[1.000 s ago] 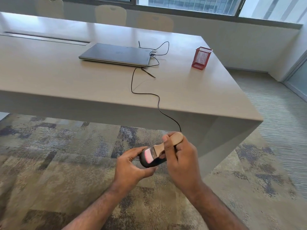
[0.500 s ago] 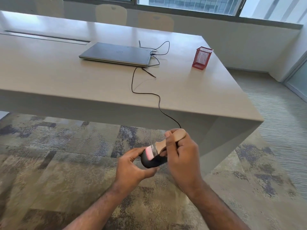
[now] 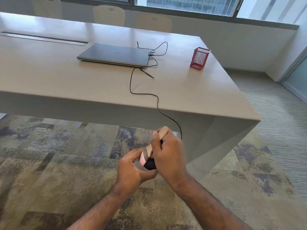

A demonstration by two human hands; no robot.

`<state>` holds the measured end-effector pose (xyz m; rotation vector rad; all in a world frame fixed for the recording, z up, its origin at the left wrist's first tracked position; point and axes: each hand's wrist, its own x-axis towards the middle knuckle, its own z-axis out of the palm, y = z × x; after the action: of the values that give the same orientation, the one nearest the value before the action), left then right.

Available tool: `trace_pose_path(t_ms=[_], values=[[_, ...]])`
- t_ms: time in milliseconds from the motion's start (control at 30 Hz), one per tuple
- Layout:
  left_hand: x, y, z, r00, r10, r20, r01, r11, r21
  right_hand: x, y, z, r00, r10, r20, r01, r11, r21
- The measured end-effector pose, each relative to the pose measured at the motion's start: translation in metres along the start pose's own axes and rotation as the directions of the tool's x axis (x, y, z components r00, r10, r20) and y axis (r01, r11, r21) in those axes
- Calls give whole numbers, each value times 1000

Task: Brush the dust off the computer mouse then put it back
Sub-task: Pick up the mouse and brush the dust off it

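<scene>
Brush on the mouse, both held in front of the table's near edge

The left hand [image 3: 131, 170] cups the black mouse [image 3: 150, 164] over the carpet; the right hand [image 3: 169, 155] grips the wooden brush [image 3: 153, 146], its pink bristles seemingly touching the mouse. The cable [image 3: 141, 93] runs to the closed laptop [image 3: 114, 54] on the table [image 3: 66, 83].

Bare counter [image 3: 58, 77] lies open in front of the closed laptop [image 3: 114, 54]. A black cable [image 3: 132, 90] snakes across the near middle and over the edge. A red mesh cup [image 3: 200, 58] stands well apart, right.
</scene>
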<state>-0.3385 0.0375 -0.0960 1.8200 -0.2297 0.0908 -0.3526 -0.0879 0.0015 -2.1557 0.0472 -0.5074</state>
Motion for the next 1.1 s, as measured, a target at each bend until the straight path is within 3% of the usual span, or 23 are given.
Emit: trace_pose_path(t_ms=[333, 433, 533, 600, 700, 867, 1100], values=[[0, 0, -1, 1000, 4, 5, -4, 1000, -12, -2, -2, 3, 972, -104, -210, 103, 995, -17], [-1, 0, -2, 1000, 23, -7, -23, 1000, 17, 10, 1, -10, 967, -141, -214, 144, 990, -3], [-1, 1, -5, 1000, 21, -15, -20, 999, 32, 21, 2, -28, 990, -78, -119, 98, 980, 171], [0, 0, -6, 1000, 19, -20, -18, 1000, 26, 25, 1, -38, 1000, 27, 8, -28, 937, 348], [1, 0, -7, 1000, 9, -23, -9, 1000, 3, 31, 2, -50, 979, 69, 191, -149, 884, 444], [4, -3, -7, 1000, -3, -6, 3, 1000, 2, 33, 2, -58, 938, -48, 343, -98, 914, 395], [4, -1, -5, 1000, -1, 16, 1, 999, -33, 19, -10, -41, 852, -93, 516, -26, 975, 220]])
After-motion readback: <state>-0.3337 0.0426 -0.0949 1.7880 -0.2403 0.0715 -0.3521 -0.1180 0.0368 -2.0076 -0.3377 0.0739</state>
